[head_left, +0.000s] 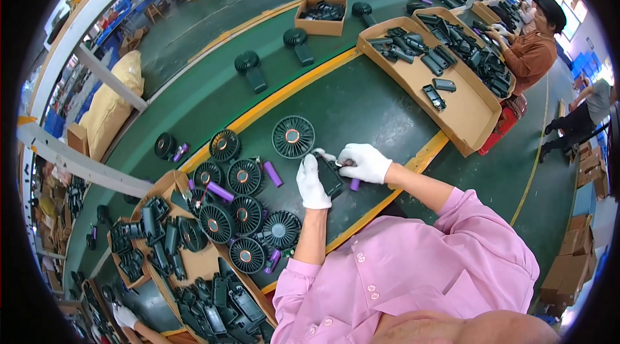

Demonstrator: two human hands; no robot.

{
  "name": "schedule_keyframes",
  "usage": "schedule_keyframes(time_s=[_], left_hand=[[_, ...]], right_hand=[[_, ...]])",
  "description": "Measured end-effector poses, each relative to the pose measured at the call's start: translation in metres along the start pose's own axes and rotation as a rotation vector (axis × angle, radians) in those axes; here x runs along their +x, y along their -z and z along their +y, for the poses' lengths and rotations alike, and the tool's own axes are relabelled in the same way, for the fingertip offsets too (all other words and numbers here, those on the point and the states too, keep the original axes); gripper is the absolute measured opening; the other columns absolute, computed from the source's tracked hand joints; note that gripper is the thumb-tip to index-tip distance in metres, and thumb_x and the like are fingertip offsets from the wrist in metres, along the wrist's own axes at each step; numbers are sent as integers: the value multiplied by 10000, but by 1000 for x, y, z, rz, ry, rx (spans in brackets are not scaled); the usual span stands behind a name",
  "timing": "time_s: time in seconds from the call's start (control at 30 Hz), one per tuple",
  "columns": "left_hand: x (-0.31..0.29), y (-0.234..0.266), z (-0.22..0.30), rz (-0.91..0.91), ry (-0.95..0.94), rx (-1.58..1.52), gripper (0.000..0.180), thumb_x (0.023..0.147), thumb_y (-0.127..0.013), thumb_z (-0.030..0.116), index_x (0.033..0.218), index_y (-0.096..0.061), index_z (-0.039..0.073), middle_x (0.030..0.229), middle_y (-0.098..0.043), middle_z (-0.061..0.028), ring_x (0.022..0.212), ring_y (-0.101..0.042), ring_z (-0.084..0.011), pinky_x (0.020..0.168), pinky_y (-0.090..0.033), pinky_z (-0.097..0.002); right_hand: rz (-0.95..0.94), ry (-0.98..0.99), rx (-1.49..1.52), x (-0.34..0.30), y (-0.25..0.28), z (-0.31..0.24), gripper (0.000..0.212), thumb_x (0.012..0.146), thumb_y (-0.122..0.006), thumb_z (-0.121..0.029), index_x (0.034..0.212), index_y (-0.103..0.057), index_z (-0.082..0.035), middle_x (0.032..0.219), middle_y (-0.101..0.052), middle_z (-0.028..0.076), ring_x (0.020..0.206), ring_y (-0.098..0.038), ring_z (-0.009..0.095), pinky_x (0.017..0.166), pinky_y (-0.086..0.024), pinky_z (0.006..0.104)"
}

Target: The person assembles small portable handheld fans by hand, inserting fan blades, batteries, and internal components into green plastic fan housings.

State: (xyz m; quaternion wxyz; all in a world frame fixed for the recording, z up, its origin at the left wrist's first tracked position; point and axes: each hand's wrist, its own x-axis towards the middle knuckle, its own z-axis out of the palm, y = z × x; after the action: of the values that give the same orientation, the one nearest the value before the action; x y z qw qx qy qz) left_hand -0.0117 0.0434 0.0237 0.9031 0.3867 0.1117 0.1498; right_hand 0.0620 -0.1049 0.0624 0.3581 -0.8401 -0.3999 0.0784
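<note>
Just gloved hands (pixel 336 173) on black handle (pixel 330 177)

I see only cardboard packaging here. 1 small open brown box (pixel 321 18) sits on the far green belt, holding dark parts. 2 long shallow cardboard trays (pixel 445 102) lie side by side at the upper right, angled across the bench. At lower left, an open brown carton (pixel 194 260) holds black handle shells. Flat brown boxes (pixel 571 260) are stacked on the floor at the right edge. No screens or readable signs show.
</note>
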Motion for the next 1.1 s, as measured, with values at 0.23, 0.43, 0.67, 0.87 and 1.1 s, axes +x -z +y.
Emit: schedule_keyframes(time_s=[0.23, 0.43, 0.67, 0.87, 1.1], left_hand=[[9, -5, 9, -27, 28, -97, 321, 977, -494, 330, 1040, -569, 24, 822, -620, -94, 708, -599, -173, 649, -508, -305], [11, 7, 7, 10, 150, -58, 329, 973, -497, 330, 1012, -593, 18, 809, -627, -94, 685, -606, -159, 630, -508, -284], [12, 5, 4, 29, 276, 168, 308, 950, -540, 313, 943, -620, 16, 761, -613, -67, 618, -596, -144, 558, -499, -269], [12, 4, 12, -62, 412, 165, 290, 937, -547, 302, 960, -606, 18, 767, -616, -83, 558, -598, -167, 512, -508, -287], [9, 2, 10, -117, 486, 97, 362, 945, -552, 348, 1036, -591, 0, 819, -647, -115, 608, -639, -195, 533, -545, -300]], right_hand=[[-237, -379, 1481, -13, 1, 15, 128, 796, -658, -38, 840, -539, -60, 902, -622, 140, 760, -620, 249, 786, -496, 404], [-351, -485, 1650, -16, 1, 5, 152, 849, -657, -121, 953, -578, -43, 815, -635, 95, 737, -623, 199, 729, -515, 380], [61, 304, -164, -1, 16, -9, 299, 713, -726, -81, 1000, -650, -108, 744, -602, 64, 685, -581, 258, 657, -484, 347], [-13, 583, -232, 11, 26, -7, 358, 664, -705, -42, 1006, -654, -134, 878, -625, 28, 743, -578, 241, 665, -470, 349], [-38, 669, -260, 10, 30, -10, 332, 669, -697, -65, 991, -630, -108, 893, -624, 30, 776, -587, 233, 708, -466, 337]])
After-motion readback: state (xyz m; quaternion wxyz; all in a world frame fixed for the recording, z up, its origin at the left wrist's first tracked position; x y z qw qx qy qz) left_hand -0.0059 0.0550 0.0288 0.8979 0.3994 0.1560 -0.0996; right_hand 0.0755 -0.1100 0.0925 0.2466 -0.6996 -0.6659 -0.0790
